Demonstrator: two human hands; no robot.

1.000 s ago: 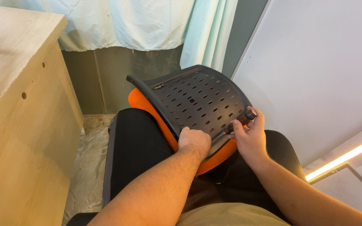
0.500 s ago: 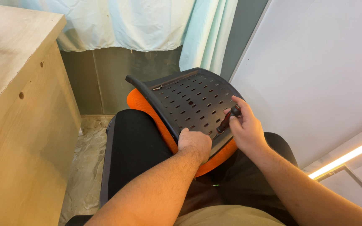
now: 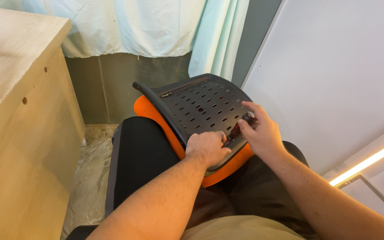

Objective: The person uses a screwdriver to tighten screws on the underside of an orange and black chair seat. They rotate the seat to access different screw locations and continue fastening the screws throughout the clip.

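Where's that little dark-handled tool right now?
In the head view, the tool lies right of centre on the perforated black panel, gripped by the right hand, beside the left hand.

We see a pale wooden cabinet [image 3: 18, 133] at left and light curtains [image 3: 147, 26] hanging behind. A white wall panel [image 3: 334, 75] stands at right, above a glowing light strip [image 3: 370, 160].

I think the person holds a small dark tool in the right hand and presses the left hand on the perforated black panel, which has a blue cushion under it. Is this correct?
Not quite: the cushion under the perforated black panel is orange, not blue, as the head view shows. The rest stands: the right hand holds a small dark tool, and the left hand presses on the panel.
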